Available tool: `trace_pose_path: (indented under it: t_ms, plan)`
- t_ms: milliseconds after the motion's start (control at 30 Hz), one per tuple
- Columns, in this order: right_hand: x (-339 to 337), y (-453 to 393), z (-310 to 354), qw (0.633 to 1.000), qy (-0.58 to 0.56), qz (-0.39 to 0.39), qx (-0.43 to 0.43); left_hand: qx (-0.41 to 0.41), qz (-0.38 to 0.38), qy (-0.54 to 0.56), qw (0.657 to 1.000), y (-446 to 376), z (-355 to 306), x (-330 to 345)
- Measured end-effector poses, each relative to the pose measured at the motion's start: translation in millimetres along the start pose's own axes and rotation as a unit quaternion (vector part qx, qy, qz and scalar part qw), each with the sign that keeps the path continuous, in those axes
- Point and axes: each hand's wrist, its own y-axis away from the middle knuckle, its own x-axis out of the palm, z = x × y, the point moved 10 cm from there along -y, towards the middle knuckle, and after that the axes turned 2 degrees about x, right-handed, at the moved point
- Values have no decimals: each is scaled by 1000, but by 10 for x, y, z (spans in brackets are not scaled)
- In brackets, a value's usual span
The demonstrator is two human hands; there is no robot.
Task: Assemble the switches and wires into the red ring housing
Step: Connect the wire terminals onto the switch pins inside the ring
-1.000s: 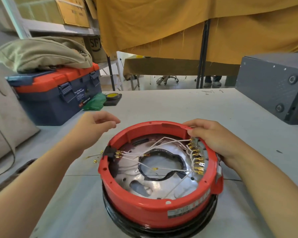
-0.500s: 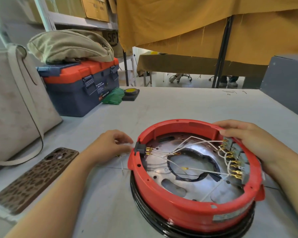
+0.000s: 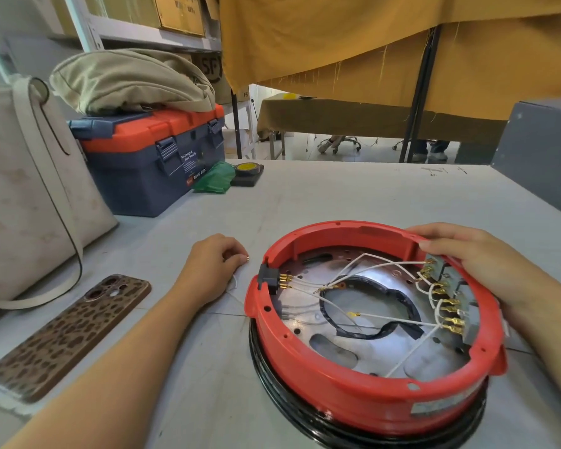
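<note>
Red ring housing (image 3: pixel 353 390) sits on a black base on the grey table (image 3: pixel 337 196), toward the near right, with a metal plate inside it. Along its right inner wall stands a row of grey switches (image 3: pixel 452 296) with brass terminals, and white wires (image 3: pixel 386 265) run from them across the plate toward a black connector (image 3: pixel 268 278) set in the left wall. The right hand (image 3: pixel 473 257) rests over the far right rim, its grip curled on the rim just above the switches. The left hand (image 3: pixel 214 267) lies on the table just left of the housing, its grip pinched together on a thin loose wire (image 3: pixel 235 285) with a brass tip. A phone (image 3: pixel 68 332) in a spotted case lies face down at near left, and a blue and orange toolbox (image 3: pixel 153 160) stands farther back.
</note>
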Motion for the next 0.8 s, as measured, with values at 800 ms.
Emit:
trace_pose_path:
  t_ms: [800]
  plan:
    - [39, 57, 42, 996, 15, -91, -17, 142, -27, 166, 975, 186, -1137, -532]
